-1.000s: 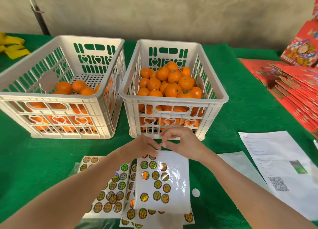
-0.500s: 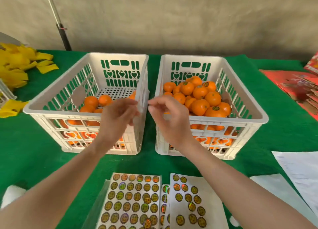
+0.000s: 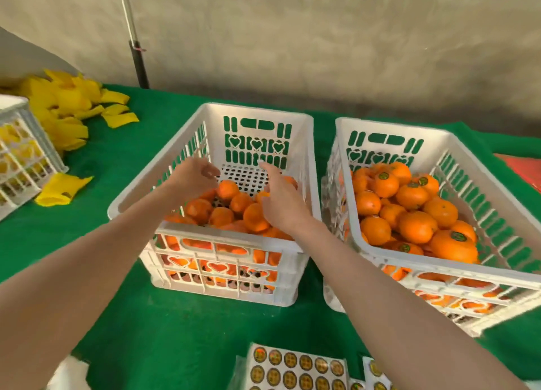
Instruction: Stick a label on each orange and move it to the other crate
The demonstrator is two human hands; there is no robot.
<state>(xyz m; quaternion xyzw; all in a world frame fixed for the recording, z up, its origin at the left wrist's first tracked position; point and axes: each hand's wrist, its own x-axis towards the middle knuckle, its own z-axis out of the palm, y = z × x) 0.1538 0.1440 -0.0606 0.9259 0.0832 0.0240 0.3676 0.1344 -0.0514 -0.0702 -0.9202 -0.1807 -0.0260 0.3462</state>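
Two white crates stand side by side on the green cloth. The left crate holds several oranges with no labels showing. Piled in the right crate are oranges, some with round green labels on top. Both my hands hover inside the left crate, just above the fruit. My left hand has loosely curled fingers and holds nothing that I can see. My right hand shows its back, with the fingers stretched forward and the thumb hidden. No label is visible on either hand. Label sheets lie at the near edge.
A third white crate with yellow contents sits at the far left, and loose yellow pieces are strewn beside it. A dark pole rises behind the table. Something red lies at the right edge.
My hands left the label sheet, rose in front of the crates, then moved forward and left into the left crate. The view swung left with them.
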